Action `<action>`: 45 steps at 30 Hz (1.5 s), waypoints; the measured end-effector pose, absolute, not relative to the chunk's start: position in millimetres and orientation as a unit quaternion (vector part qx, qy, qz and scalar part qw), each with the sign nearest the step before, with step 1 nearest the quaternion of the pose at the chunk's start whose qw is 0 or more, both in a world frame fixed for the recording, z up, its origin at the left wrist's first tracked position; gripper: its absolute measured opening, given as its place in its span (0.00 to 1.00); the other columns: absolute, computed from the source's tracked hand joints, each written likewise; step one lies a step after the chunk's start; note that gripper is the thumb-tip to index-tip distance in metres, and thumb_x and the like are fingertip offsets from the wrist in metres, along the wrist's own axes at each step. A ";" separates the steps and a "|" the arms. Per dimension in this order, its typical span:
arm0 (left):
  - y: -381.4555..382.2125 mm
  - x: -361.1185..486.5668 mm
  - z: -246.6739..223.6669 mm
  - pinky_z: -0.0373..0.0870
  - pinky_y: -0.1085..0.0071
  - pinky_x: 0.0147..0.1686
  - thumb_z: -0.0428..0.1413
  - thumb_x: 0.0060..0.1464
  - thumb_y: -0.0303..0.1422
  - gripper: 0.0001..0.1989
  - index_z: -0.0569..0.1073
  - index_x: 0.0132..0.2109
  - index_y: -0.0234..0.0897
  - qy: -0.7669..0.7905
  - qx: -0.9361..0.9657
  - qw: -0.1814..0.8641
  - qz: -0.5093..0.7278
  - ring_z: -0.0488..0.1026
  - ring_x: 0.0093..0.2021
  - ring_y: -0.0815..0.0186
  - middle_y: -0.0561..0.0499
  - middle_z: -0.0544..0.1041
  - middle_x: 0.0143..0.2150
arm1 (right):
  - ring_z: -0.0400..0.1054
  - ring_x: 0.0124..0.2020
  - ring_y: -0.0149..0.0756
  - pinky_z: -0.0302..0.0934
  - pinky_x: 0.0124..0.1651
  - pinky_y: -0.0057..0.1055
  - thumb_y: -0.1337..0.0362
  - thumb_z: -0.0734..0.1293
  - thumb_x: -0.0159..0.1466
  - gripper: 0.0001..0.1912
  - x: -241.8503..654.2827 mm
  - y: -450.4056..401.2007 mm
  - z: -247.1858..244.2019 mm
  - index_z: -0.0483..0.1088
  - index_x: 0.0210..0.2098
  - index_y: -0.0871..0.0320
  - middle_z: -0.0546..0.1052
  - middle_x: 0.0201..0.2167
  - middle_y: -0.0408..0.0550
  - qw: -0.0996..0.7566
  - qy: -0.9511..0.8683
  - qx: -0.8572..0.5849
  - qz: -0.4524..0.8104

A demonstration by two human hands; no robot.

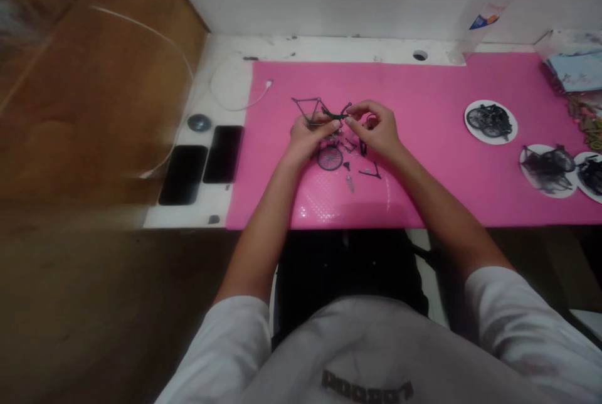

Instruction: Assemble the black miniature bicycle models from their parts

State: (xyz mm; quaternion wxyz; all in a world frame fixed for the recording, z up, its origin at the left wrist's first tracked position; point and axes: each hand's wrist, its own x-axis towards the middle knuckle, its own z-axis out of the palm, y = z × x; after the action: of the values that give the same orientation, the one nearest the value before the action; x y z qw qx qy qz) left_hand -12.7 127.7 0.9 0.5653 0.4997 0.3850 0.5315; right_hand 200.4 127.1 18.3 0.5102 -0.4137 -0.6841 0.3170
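— From the head view, where do we have our hands?

— We hold both over the left-middle part of the pink mat [423, 93], close together. Our forearms come in over its near edge and slant toward each other, elbows wide.

— How do we shape the left hand [308, 135]?

— We turn it inward, thumb stretched toward the other hand and fingers curled beneath the dark miniature bicycle frame [306, 100]. We have it clamped on that frame, which is raised just over the mat.

— And the right hand [383, 131]?

— We arch it, knuckles up, and bring thumb and forefinger in at the frame's right end. They look pinched on it; whether they also hold a tiny separate piece, we cannot tell.

— What lies on the mat near us?

— Below our hands we have a spoked wheel [330, 158] and small dark parts [371, 172]. On the mat's right side we see white plates [514, 123] bearing dark, spoked pieces.

— And beside the mat?

— Off its left edge we have two dark phones [223, 154] and a dark round object [199, 122]. A white cable [235, 108] crosses that edge, its plug on the mat.
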 end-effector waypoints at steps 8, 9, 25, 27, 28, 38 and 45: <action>127.9 -14.7 1.8 0.85 0.67 0.38 0.83 0.41 0.57 0.31 0.87 0.41 0.38 0.389 0.499 0.564 0.531 0.88 0.37 0.59 0.45 0.89 0.38 | 0.76 0.48 0.43 0.74 0.44 0.37 0.41 0.77 0.73 0.21 202.5 126.8 16.7 0.85 0.46 0.52 0.83 0.44 0.50 0.499 -0.728 -0.398 0.251; 127.9 -14.9 2.3 0.85 0.67 0.38 0.83 0.41 0.57 0.31 0.88 0.41 0.38 0.390 0.497 0.563 0.532 0.88 0.37 0.59 0.44 0.89 0.38 | 0.76 0.49 0.44 0.76 0.48 0.40 0.41 0.77 0.74 0.20 203.1 127.1 17.1 0.84 0.45 0.52 0.83 0.44 0.51 0.495 -0.734 -0.396 0.245; 127.0 -12.5 4.1 0.87 0.63 0.45 0.83 0.41 0.59 0.32 0.86 0.38 0.38 0.386 0.497 0.564 0.535 0.88 0.39 0.57 0.44 0.89 0.37 | 0.73 0.47 0.44 0.73 0.40 0.36 0.41 0.76 0.75 0.20 202.9 129.2 13.9 0.82 0.44 0.52 0.81 0.42 0.50 0.497 -0.746 -0.380 0.230; 126.7 -12.1 4.4 0.87 0.64 0.44 0.83 0.42 0.59 0.31 0.87 0.38 0.37 0.386 0.498 0.564 0.533 0.88 0.38 0.59 0.43 0.89 0.37 | 0.73 0.46 0.43 0.70 0.38 0.35 0.42 0.77 0.75 0.20 202.7 129.7 13.7 0.82 0.43 0.52 0.81 0.41 0.50 0.500 -0.744 -0.375 0.235; 126.6 -12.0 4.4 0.86 0.65 0.44 0.83 0.42 0.58 0.31 0.87 0.39 0.37 0.386 0.498 0.565 0.533 0.88 0.38 0.59 0.43 0.89 0.37 | 0.73 0.45 0.42 0.70 0.37 0.35 0.42 0.77 0.74 0.20 202.6 129.9 13.7 0.82 0.43 0.53 0.81 0.41 0.50 0.500 -0.744 -0.373 0.238; 127.0 -14.1 0.5 0.84 0.68 0.39 0.82 0.43 0.58 0.32 0.85 0.39 0.37 0.394 0.494 0.578 0.517 0.88 0.38 0.59 0.43 0.89 0.37 | 0.74 0.43 0.43 0.72 0.40 0.38 0.32 0.75 0.72 0.28 200.4 128.5 12.3 0.82 0.40 0.52 0.81 0.39 0.50 0.509 -0.749 -0.364 0.220; 127.7 -14.1 -0.4 0.87 0.66 0.43 0.82 0.45 0.57 0.29 0.87 0.39 0.39 0.381 0.496 0.578 0.523 0.89 0.40 0.58 0.43 0.91 0.40 | 0.73 0.49 0.48 0.76 0.58 0.51 0.32 0.73 0.74 0.28 200.4 124.6 19.2 0.80 0.41 0.51 0.81 0.40 0.51 0.483 -0.750 -0.388 0.232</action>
State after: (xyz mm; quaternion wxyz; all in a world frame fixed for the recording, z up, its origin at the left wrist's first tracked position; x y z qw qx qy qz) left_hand -14.1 127.7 -0.4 0.5783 0.4965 0.3811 0.5233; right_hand 200.4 124.6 19.2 0.4832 -0.3883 -0.7497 0.2318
